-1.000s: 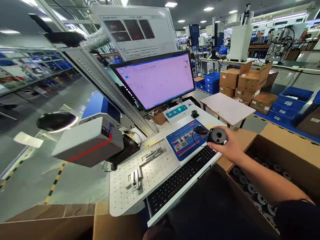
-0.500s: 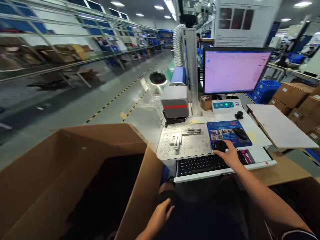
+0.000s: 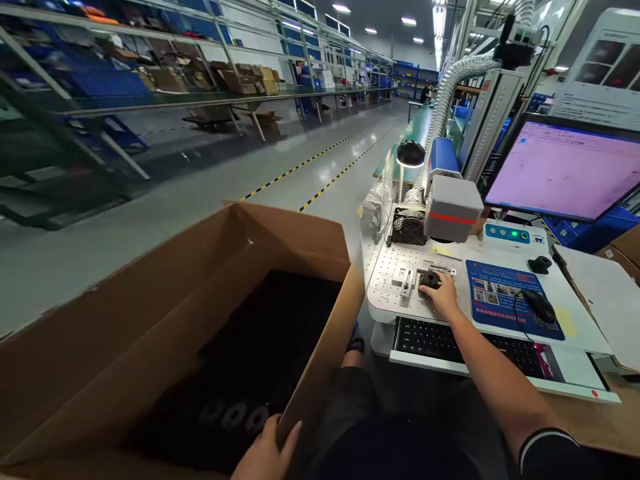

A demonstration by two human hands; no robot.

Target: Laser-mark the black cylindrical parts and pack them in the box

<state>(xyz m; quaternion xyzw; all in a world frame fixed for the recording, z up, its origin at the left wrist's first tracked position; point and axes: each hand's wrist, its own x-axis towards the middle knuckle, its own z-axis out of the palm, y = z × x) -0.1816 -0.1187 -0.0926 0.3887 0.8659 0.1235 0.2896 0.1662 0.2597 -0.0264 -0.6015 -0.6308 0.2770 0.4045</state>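
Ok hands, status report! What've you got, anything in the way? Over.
Right hand: holding black round part at perforated plate. Left hand: at edge of cardboard box. Metal bracket beside the part; can't tell if it blocks.

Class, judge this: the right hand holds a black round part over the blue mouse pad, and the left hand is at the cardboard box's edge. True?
Wrong place: the head view shows the right hand holding the black round part over the perforated plate. The rest stands.
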